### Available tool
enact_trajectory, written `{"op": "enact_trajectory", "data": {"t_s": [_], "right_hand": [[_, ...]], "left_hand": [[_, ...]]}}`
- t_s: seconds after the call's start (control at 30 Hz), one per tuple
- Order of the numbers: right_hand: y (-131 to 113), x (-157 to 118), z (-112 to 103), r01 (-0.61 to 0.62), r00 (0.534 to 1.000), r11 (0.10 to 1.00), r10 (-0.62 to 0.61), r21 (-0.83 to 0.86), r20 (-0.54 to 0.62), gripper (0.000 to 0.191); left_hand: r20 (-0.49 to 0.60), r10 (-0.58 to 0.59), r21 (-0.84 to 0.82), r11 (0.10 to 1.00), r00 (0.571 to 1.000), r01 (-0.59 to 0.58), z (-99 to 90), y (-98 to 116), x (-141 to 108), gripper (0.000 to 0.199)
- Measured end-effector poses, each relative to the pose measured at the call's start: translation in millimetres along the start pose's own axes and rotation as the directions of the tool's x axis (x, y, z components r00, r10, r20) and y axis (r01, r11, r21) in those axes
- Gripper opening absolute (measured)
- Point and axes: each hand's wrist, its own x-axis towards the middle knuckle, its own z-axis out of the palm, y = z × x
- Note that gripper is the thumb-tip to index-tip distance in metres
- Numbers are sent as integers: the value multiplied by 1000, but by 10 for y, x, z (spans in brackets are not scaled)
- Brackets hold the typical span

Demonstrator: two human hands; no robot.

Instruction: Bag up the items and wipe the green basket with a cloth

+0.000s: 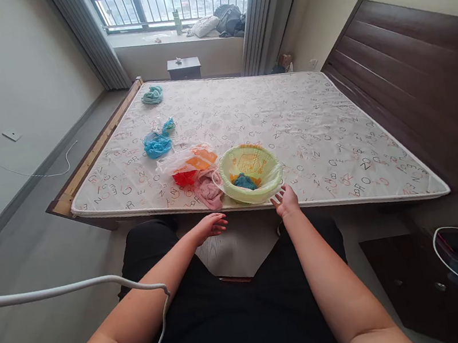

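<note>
A mattress (290,121) carries everything. Near its front edge sits a green bowl (251,174) wrapped in clear plastic, with blue and orange pieces inside. Left of it a clear bag (188,163) holds orange and red items. The right hand (286,200), fingers spread, touches the bowl's wrap; the left hand (211,224) hovers open, empty.
</note>
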Motion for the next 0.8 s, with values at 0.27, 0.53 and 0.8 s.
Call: {"op": "enact_trajectory", "data": {"t_s": [0.27,0.53,0.8], "right_hand": [[-94,39,-169,-22,999,999,21,47,27,19],[-80,76,-266,87,989,993,-78,-75,122,31],[-77,80,-225,-47,965,999,43,9,258,25]], "left_hand": [[-300,70,144,989,951,-28,-292,252,313,43],[-327,153,64,988,932,-140,-488,378,513,50],[-84,203,-167,962,976,-215,-95,328,466,62]]}}
